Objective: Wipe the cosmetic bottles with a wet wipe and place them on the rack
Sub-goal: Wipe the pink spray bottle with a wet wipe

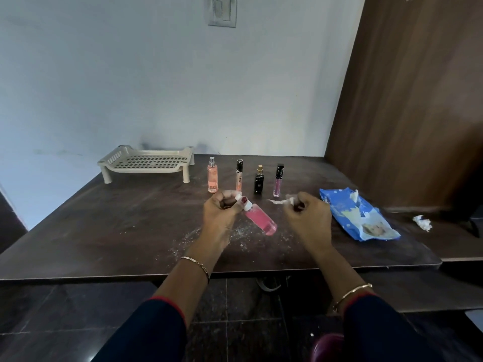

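Observation:
My left hand (222, 210) grips the white cap end of a pink bottle (261, 218), which is tilted with its base down to the right above the dark table (104, 231). My right hand (305, 215) pinches a white wet wipe (279, 201), a little apart from the bottle. Behind my hands stand a peach spray bottle (212, 176), a slim tube with a black cap (239, 173), a small black bottle with a gold cap (259, 180) and a purple gloss tube (278, 181). The beige rack (146, 163) stands bare at the back left.
A blue wet-wipe pack (360, 215) lies to the right of my right hand. A crumpled white wipe (422, 222) lies further right. White crumbs are scattered on the table near its front edge. A brown wooden panel (407, 100) rises at the right, a pale wall behind.

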A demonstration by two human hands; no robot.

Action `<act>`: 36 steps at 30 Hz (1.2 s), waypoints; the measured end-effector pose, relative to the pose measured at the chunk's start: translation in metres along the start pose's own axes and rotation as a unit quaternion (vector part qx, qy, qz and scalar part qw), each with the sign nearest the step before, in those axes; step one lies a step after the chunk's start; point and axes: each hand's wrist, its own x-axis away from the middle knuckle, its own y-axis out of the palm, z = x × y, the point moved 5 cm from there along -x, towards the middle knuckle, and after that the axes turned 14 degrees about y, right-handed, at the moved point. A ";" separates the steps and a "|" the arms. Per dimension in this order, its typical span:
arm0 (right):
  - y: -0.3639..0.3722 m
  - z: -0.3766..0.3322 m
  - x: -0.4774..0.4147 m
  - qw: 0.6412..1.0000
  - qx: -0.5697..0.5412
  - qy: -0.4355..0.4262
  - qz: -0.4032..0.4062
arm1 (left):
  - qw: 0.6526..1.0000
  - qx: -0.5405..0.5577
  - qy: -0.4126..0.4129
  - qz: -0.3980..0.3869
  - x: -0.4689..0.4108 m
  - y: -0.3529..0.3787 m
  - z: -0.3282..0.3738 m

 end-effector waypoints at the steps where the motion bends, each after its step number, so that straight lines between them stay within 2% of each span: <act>1: 0.002 -0.006 -0.001 1.000 -0.006 -0.013 -0.006 | 1.000 -0.002 -0.001 -0.002 0.000 0.000 -0.001; 5: 0.026 -0.026 0.009 0.993 -0.027 -0.080 -0.089 | 1.000 0.000 -0.002 -0.017 0.001 0.003 -0.005; 10: 0.043 -0.013 0.020 0.979 0.016 -0.130 -0.153 | 1.000 0.003 0.000 -0.030 0.001 -0.001 -0.007; 14: 0.041 0.016 0.019 0.975 0.033 -0.078 -0.205 | 0.999 -0.009 -0.004 -0.037 -0.002 -0.004 -0.009; 16: 0.036 0.026 0.016 0.978 0.002 -0.025 -0.206 | 0.999 -0.012 -0.006 -0.044 -0.002 -0.004 -0.008; 19: 0.032 0.021 0.005 0.968 -0.135 0.078 -0.195 | 0.999 -0.026 -0.006 -0.039 -0.003 -0.006 -0.008; 22: 0.039 -0.010 0.002 0.955 -0.192 0.066 -0.219 | 0.998 -0.045 -0.001 -0.041 -0.005 -0.006 -0.008; 26: 0.053 -0.019 0.020 0.954 -0.148 0.030 -0.257 | 0.998 -0.036 -0.006 -0.050 -0.005 -0.005 -0.009; 32: 0.048 0.003 0.023 0.965 -0.142 0.054 -0.216 | 0.998 -0.021 -0.014 -0.059 -0.007 -0.005 -0.010; 36: 0.041 0.018 0.027 0.975 -0.093 0.052 -0.192 | 0.998 -0.019 -0.028 -0.060 -0.009 -0.007 -0.014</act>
